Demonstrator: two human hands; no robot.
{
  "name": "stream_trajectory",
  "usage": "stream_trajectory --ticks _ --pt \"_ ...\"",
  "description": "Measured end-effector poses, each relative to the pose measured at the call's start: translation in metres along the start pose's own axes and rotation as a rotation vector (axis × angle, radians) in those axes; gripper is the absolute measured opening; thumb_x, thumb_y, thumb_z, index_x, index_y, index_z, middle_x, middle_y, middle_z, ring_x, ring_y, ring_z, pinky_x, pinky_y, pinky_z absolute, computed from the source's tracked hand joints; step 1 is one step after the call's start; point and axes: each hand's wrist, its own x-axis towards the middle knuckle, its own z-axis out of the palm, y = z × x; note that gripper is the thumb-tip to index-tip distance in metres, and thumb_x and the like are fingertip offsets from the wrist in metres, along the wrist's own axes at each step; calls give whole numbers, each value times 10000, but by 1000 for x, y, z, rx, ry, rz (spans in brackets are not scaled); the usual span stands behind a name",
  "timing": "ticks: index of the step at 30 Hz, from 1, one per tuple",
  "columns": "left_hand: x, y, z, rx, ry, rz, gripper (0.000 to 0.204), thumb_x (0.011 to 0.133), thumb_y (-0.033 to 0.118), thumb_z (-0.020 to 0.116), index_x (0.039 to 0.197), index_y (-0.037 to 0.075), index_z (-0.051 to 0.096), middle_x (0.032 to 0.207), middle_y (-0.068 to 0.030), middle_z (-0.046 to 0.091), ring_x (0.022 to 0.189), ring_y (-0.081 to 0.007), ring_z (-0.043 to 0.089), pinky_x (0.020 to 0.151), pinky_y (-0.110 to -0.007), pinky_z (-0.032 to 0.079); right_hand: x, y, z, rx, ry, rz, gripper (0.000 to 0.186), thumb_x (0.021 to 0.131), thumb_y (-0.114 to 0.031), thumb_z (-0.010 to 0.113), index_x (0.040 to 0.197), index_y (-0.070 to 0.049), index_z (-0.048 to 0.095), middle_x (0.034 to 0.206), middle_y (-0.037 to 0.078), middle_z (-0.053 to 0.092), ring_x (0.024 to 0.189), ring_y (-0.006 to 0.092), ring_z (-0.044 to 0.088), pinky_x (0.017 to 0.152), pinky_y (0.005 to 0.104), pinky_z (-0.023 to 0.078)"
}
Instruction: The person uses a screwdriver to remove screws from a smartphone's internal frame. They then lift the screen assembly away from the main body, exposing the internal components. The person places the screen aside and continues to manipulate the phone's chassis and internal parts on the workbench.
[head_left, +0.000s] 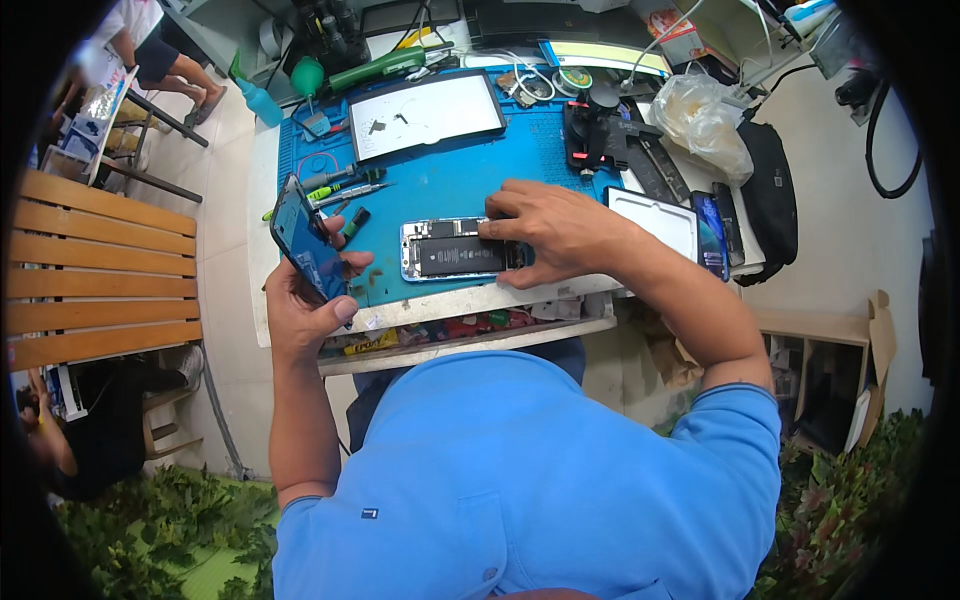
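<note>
My left hand point(310, 315) grips a dark, glossy smartphone point(305, 240), raised and tilted at the left side of the blue work mat point(430, 190). The thumb is on its near edge, with the other fingers showing at its right side. An opened phone point(455, 255) lies on the mat near the table's front edge, its black battery and inner parts exposed. Over its right end my right hand point(545, 228) is closed, thumb at the near edge and fingers reaching over the far side. That end of the phone is partly hidden by the hand.
Several screwdrivers point(345, 192) lie beyond my left hand. Farther back are a white tray point(430, 117) with small dark parts and a green blower bulb point(307, 75). To the right sit a black clamp holder point(595, 130), a white box lid point(652, 222), another phone point(711, 235) and a plastic bag point(700, 125).
</note>
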Motion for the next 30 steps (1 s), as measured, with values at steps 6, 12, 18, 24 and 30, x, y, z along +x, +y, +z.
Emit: stream_trajectory --ticks 6,12,18,24,30 --pt "1 3 -9 -29 -19 -64 1052 731 485 999 1482 -140 608 1361 -204 711 1092 -343 833 992 -449 678 -17 -5 14 15 158 -8 590 885 -340 891 1389 -72 742 1337 184 689 1191 361 636 1061 478 553" --pt "25 27 -7 -133 -123 -152 1088 823 638 906 1502 -142 570 1131 -118 674 952 -316 844 811 -378 705 -18 -15 13 22 145 55 688 888 -305 882 1476 -13 677 1354 194 691 1220 362 622 1110 465 528" --pt "68 21 -30 -290 -142 -260 787 1077 533 664 1521 -106 542 1247 -221 742 948 -345 845 794 -409 735 -8 -11 6 156 296 149 731 918 -300 889 1536 -15 622 1374 216 710 1255 407 650 1114 489 538" --pt "113 25 -60 -142 -13 -307 415 1084 152 680 1445 -46 620 1179 -144 815 957 -228 844 846 -370 720 60 34 -11 32 533 193 321 1024 -205 784 1296 -35 775 1266 166 782 1237 353 699 1065 479 564" --pt "102 23 -86 119 79 -322 369 1030 115 708 1376 -11 690 1079 -95 822 874 -133 805 791 -284 655 134 60 -13 -30 396 165 267 996 -143 785 1249 -63 819 1276 140 791 1267 348 681 1094 488 566"
